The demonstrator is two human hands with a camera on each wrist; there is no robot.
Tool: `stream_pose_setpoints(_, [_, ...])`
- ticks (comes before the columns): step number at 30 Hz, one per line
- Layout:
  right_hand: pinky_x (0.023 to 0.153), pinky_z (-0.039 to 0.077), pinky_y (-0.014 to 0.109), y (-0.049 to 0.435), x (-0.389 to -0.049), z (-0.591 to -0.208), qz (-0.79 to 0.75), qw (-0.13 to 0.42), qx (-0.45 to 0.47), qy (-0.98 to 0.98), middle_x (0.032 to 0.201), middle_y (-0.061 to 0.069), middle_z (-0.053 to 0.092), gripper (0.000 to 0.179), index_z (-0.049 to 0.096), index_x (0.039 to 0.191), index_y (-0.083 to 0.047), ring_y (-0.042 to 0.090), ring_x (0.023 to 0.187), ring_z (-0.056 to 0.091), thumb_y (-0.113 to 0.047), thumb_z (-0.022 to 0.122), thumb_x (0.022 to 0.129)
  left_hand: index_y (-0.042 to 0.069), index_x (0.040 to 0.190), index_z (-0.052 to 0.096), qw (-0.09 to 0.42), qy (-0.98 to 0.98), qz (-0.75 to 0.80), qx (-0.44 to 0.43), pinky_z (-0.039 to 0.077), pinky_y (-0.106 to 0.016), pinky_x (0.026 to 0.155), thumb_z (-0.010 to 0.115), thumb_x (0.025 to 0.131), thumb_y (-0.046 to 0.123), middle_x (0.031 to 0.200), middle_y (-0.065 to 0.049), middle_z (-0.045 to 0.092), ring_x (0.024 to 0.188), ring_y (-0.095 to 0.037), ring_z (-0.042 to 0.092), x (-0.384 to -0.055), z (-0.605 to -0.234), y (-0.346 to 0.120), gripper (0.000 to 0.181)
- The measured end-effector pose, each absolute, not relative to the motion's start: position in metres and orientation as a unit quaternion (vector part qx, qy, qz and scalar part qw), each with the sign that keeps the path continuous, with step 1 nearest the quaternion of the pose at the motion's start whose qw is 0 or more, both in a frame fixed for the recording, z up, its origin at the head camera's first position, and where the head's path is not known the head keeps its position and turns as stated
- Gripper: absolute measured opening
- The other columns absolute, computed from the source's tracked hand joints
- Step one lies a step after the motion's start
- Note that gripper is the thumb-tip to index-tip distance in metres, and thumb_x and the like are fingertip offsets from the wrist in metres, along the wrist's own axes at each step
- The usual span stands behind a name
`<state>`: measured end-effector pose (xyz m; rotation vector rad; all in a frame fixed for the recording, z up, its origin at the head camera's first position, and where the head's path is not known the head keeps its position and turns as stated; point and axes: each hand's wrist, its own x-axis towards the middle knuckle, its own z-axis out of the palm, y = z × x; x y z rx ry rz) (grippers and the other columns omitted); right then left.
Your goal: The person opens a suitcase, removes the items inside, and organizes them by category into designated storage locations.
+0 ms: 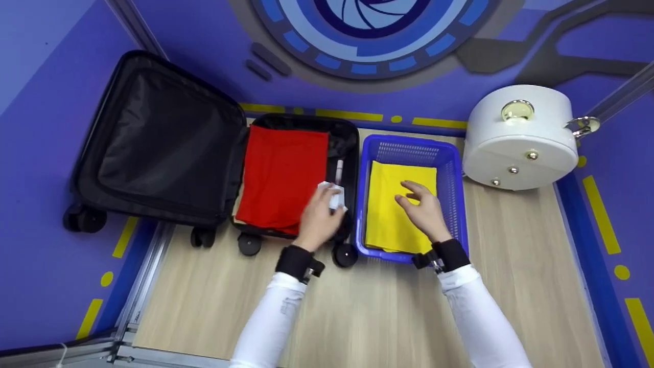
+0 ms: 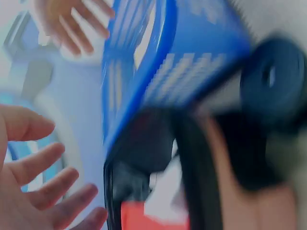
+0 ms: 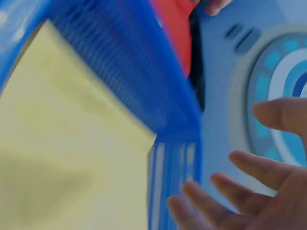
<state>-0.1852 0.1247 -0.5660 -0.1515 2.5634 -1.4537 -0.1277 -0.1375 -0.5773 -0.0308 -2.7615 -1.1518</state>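
Note:
My left hand (image 1: pixel 320 217) hovers over the right edge of an open black suitcase (image 1: pixel 353 135), fingers apart and holding nothing in the left wrist view. Just beneath it lies a small whitish packet (image 1: pixel 335 198), partly covered by the fingers. Beside the packet is a slim white tube (image 1: pixel 339 168). A folded red cloth (image 1: pixel 286 174) fills most of this suitcase half. Above the blue basket (image 1: pixel 361 204) my right hand (image 1: pixel 425 212) has its fingers spread with nothing in them. Folded yellow cloth (image 1: pixel 388 225) lies in the basket under that hand.
The suitcase's black lid half (image 1: pixel 163 143) stands open to the left, with wheels (image 1: pixel 249 244) along the front. A white rounded case (image 1: pixel 521 138) with gold fittings stands right of the basket. A patterned blue wall (image 1: pixel 398 97) rises behind the wooden table (image 1: pixel 368 312).

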Motion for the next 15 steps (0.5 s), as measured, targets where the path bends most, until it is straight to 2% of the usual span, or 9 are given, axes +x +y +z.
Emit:
stream_pose_setpoints(4, [0.093,0.055,0.037,0.084,-0.183,-0.561,-0.57,0.09,-0.044,0.816,0.144,0.019,0.06,0.044,0.063,0.141,-0.002,0.033,0.117,0.066,-0.016,0.068,0.1,0.004,0.132,0.066,0.106,-0.9,-0.414,0.085,0.05,-0.047,0.103,0.066,0.094,0.011,0.15,-0.014,0.052,0.135,-0.033,0.055,-0.129,-0.575,-0.182,0.039])
stream_pose_setpoints(8, [0.082,0.055,0.025,0.038,-0.173,-0.565,-0.616,0.112,-0.059,0.777,0.131,0.022,0.068,0.041,0.065,0.136,0.001,0.029,0.103,0.07,-0.009,0.068,0.097,0.004,0.14,0.059,0.097,-0.902,-0.384,0.171,0.043,-0.053,0.108,0.066,0.097,0.017,0.154,-0.017,0.045,0.139,-0.038,0.048,-0.125,-0.577,-0.225,0.045])
stream_pose_setpoints(11, [0.079,0.055,0.026,0.007,-0.16,-0.575,-0.601,0.153,-0.094,0.779,0.124,0.026,0.07,0.042,0.063,0.136,0.003,0.029,0.099,0.073,-0.008,0.068,0.096,0.002,0.148,0.05,0.063,-0.912,-0.334,0.229,0.034,-0.057,0.113,0.066,0.098,0.024,0.157,-0.022,0.039,0.143,-0.042,0.039,-0.119,-0.583,-0.253,0.057])
stream_pose_setpoints(15, [0.092,0.056,0.036,-0.023,-0.148,-0.592,-0.568,0.222,-0.126,0.782,0.134,0.026,0.065,0.048,0.059,0.141,0.004,0.033,0.112,0.071,-0.014,0.068,0.097,-0.004,0.154,0.039,0.025,-0.919,-0.283,0.272,0.028,-0.058,0.117,0.066,0.097,0.028,0.158,-0.03,0.033,0.145,-0.046,0.031,-0.111,-0.593,-0.279,0.071])
